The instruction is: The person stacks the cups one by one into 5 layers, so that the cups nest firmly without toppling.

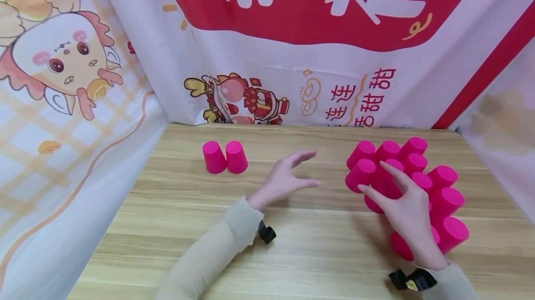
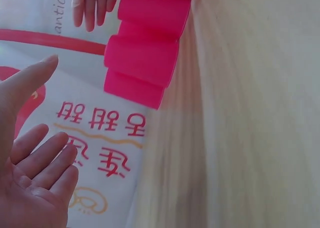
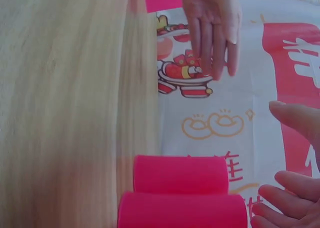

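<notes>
Right hand [image 1: 411, 216] is spread out with the fingers straight and apart, hovering right over the big bunch of pink cups [image 1: 418, 184], fingertips at or just about on the nearest ones. Can't tell if it's actually touching, but it isn't gripping anything. The cups under and beyond that hand are all upside down and packed tight against each other, which looks like a supply pile kept within easy reach. The left hand [image 1: 288, 177] is open too, fingers relaxed and a bit apart, floating just above the table and holding nothing, with a clear gap between it and the cluster off to its right. Further out on its other side, two more upside-down pink cups [image 1: 225, 157] stand side by side, touching, well apart from the big bunch, so that looks like a separate spot where cups get set down. Everything sits on a light wood-grain table [image 1: 292, 253]. Around it hangs a white and red printed backdrop [image 1: 292, 58] with cartoon characters and big lettering, wrapping the back and both sides.
</notes>
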Motion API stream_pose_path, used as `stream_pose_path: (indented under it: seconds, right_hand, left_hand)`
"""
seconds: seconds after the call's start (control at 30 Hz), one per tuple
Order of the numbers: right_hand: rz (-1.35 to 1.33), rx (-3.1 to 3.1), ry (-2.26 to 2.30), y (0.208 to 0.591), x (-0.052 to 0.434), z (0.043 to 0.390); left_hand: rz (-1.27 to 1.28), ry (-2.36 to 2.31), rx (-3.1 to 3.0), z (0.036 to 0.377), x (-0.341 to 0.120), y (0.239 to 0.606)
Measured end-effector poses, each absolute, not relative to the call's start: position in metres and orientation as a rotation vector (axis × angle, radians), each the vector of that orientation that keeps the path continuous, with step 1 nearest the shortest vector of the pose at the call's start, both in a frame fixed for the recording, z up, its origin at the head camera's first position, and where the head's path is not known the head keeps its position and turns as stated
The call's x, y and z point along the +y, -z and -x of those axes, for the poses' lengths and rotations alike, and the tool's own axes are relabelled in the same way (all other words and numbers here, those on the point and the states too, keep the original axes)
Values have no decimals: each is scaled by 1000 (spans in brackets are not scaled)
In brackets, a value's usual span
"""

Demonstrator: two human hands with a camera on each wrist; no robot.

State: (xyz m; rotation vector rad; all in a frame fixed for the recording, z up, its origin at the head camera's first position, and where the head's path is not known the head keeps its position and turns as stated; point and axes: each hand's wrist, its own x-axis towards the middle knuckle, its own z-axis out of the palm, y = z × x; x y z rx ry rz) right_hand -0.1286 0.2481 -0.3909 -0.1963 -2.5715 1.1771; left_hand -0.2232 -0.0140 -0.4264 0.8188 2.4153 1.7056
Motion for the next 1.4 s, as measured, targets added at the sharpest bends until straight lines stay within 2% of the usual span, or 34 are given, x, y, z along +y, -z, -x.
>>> stream_pose_path:
  seconds: [0.47, 1.13, 1.4]
  right_hand:
    - [256, -2726, -1078, 388, 276, 125]
    - [-37, -2799, -941, 395, 274, 131]
    - [-50, -2907, -853, 398, 275, 132]
  left_hand:
    - [-819, -1729, 2336, 228, 37, 438]
    - [-769, -1670, 2324, 237, 92, 450]
    - [-768, -1611, 2355, 245, 103, 447]
